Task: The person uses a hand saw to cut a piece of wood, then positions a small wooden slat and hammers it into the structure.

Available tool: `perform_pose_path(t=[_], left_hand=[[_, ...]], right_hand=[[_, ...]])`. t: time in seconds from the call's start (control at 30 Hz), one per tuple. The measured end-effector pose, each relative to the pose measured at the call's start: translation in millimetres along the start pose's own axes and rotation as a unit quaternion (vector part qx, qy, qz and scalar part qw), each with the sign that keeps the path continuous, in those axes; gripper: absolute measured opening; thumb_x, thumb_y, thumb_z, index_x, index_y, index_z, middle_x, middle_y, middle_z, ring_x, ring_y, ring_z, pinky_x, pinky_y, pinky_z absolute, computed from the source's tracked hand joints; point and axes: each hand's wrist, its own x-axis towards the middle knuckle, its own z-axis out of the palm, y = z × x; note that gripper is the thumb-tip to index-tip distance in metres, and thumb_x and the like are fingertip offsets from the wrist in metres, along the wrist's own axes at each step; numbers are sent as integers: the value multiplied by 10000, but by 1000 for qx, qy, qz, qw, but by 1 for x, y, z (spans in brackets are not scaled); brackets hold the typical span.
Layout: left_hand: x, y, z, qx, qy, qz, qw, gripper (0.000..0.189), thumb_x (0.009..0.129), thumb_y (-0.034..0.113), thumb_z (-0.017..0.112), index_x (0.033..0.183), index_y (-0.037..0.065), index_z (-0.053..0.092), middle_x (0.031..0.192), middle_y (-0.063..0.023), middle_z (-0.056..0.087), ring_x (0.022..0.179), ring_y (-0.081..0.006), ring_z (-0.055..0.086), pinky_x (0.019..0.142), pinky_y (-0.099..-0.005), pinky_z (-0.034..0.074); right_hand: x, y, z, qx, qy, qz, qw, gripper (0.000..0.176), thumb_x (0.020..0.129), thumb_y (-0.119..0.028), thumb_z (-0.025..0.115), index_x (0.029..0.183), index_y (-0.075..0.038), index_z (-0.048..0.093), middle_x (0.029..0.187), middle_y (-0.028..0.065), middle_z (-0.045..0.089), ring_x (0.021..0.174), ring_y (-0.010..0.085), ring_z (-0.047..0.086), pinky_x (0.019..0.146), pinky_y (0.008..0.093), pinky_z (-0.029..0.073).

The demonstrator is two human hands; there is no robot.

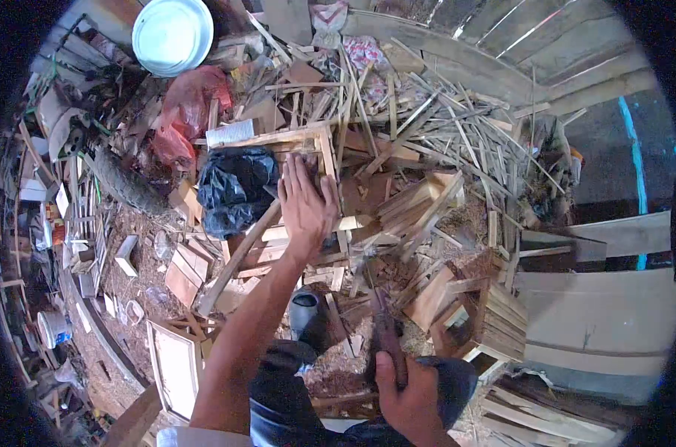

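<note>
- A heap of thin wood slats (442,127) fills the floor from 12 to 2 o'clock, lying every which way. Loose ends reach under the work, so it likely sits unevenly and could rock under a blow.
- Broad pale planks (598,313) lie at 3 to 4 o'clock, well apart from both hands, with a small slatted crate (502,320) just beside them.
- The wooden frame (278,138) sits at centre, towards 11 o'clock, on top of the scraps. Offcuts crowd its lower side and leave little room to shift it.
- A tyre (126,182) lies at 9 o'clock, among clutter.
- A black plastic bag (230,190) touches the frame's left side. In my judgement it could snag or slide under a slat.
- A white basin (173,33) stands at 11 o'clock, far off.
- The left hand (304,205) lies flat, fingers stretched out, pressing on the frame and gripping nothing. It rests near where a strike might land, so the fingers are at risk.
- The hammer (388,339) points up from 6 o'clock towards the frame. Its head is blurred.
- The right hand (409,395) is clenched round the hammer's handle, low at 6 o'clock.
</note>
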Motion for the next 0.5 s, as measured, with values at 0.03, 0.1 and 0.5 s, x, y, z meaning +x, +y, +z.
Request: perform_pose_path(t=[0.03, 0.1, 0.5], left_hand=[[1, -1, 0, -2, -2, 3, 1000, 669, 946, 373, 387, 1435, -67, 261, 1519, -241, 251, 1414, -351, 246, 1156, -455, 168], [3, 4, -5, -13, -15, -8, 1000, 661, 948, 352, 393, 1439, -68, 253, 1521, -228, 260, 1419, -333, 248, 1159, -454, 161], [8, 3, -3, -20, -51, 5, 998, 658, 940, 309, 373, 1452, -72, 216, 1509, -247, 269, 1417, -349, 249, 1148, -461, 185]], right_hand=[[0, -9, -2, -1, -1, 12, 1000, 295, 934, -318, 583, 968, -28, 622, 586, 178, 602, 533, 369, 634, 501, 440, 501], [-1, -24, 5, -51, 31, 38, 997, 313, 939, -281, 586, 831, 10, 625, 529, 144, 542, 448, 261, 572, 477, 384, 431], [39, -125, 16, -51, 87, 116, 988, 294, 904, -300, 631, 766, -40, 630, 478, 106, 537, 399, 221, 554, 427, 379, 410]])
